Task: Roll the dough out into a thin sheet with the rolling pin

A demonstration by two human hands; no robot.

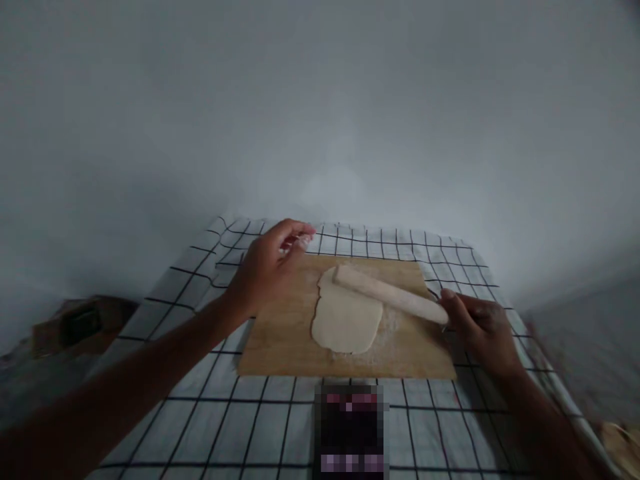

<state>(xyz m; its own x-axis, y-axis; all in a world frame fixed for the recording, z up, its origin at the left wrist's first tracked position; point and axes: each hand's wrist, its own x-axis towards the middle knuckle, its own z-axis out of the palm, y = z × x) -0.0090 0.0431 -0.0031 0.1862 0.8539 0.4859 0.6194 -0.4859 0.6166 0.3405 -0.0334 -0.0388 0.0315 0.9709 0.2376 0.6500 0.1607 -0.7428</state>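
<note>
A flat, uneven sheet of dough (347, 319) lies on a wooden board (280, 340), with loose flour (393, 330) dusted beside it. My right hand (483, 327) grips one end of a pale rolling pin (390, 293) at the board's right edge. The pin slants across, its far end over the top of the dough. Above the board's far left corner is my left hand (277, 257), its fingers curled in towards the thumb. White flour shows on and between those fingertips; how much they hold is hard to make out.
A white cloth with black grid lines (200, 400) covers the table. A dark phone-like device (350, 427), blurred by pixels, lies at the near edge. A plain wall (340, 120) rises behind. Cardboard boxes (80, 323) sit low at left, and a tan object (623, 447) at lower right.
</note>
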